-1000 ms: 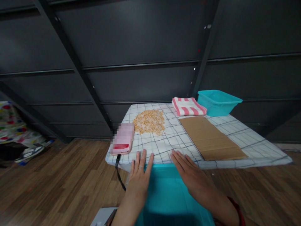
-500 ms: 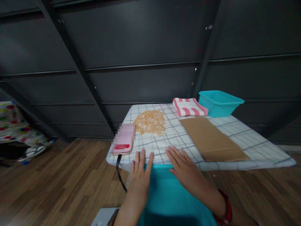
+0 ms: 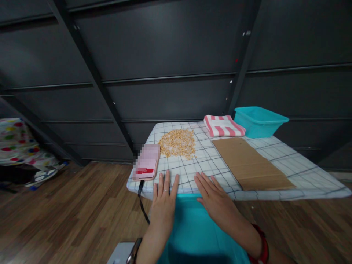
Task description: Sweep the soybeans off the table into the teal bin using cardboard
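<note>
My left hand (image 3: 164, 200) lies flat and open, fingers stretched onto the near edge of a low table under a white checked cloth (image 3: 297, 161). My right hand (image 3: 214, 196) is flat and open beside it, fingertips on the same edge. Both hands rest above a teal plastic tub (image 3: 192, 231) that sits just under the table edge in front of me. A heap of yellow grains (image 3: 177, 143) lies on the cloth beyond my left hand. A pink phone (image 3: 147, 163) with a dark strap sits left of my left hand.
A brown cardboard sheet (image 3: 250, 163) lies on the right of the table. A folded pink-and-white striped towel (image 3: 223, 125) and a second teal tub (image 3: 260, 121) stand at the back. Dark panelled wall behind, wooden floor around, colourful fabric (image 3: 19, 146) at far left.
My right hand has slid left, closer to my left hand. The view has shifted slightly. Both hands stay flat on the table edge.
</note>
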The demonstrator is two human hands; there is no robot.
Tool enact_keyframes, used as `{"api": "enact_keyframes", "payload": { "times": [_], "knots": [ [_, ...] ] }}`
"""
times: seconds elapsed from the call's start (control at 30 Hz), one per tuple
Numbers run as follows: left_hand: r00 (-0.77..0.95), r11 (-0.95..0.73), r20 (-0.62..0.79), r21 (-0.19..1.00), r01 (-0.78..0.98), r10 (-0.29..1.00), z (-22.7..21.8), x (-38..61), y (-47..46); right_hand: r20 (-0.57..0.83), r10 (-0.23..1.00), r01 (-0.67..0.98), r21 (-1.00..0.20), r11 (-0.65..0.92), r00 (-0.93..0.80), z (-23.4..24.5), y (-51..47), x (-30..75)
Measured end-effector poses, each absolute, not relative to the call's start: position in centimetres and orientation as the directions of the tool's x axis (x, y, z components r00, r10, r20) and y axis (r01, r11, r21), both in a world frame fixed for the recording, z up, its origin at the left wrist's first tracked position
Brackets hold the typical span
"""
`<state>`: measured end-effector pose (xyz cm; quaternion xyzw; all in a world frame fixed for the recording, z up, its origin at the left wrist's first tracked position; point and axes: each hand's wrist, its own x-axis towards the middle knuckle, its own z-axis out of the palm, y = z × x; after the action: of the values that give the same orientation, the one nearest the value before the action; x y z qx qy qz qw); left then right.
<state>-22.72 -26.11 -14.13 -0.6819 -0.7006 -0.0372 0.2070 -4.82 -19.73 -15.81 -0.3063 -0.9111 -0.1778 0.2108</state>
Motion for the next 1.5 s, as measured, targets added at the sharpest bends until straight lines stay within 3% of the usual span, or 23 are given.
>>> {"api": "enact_keyframes", "payload": {
  "times": [0.47,0.67,0.93,1.13,1.3,1.5],
  "knots": [
    [-0.077,0.120,0.214,-0.198,0.973,0.974,-13.0,-21.8,-25.7,0.435,0.506,0.586,0.063,0.808,-0.745,-11.4,-19.9,-3.3],
    [-0.027,0.078,0.238,-0.210,0.975,0.971,-13.7,-22.5,-25.9,0.470,0.534,0.645,0.105,0.757,-0.703,-11.6,-18.0,-1.0],
    [-0.059,0.084,0.132,-0.193,0.978,0.990,-13.4,-22.3,-25.7,0.519,0.546,0.715,0.198,0.671,-0.657,-10.6,-13.8,1.6],
    [-0.037,0.069,0.156,-0.205,0.976,0.987,-13.5,-22.5,-25.7,0.491,0.575,0.667,0.015,0.745,-0.654,-10.5,-19.1,1.3],
    [-0.046,0.095,0.210,-0.230,0.968,0.977,-14.2,-22.4,-25.5,0.342,0.686,0.683,-0.149,0.715,-0.643,-11.7,-23.0,2.4],
    [-0.037,0.091,0.221,-0.241,0.966,0.975,-14.1,-22.3,-25.5,0.422,0.679,0.694,-0.148,0.705,-0.600,-13.4,-23.1,5.5]
  ]
}}
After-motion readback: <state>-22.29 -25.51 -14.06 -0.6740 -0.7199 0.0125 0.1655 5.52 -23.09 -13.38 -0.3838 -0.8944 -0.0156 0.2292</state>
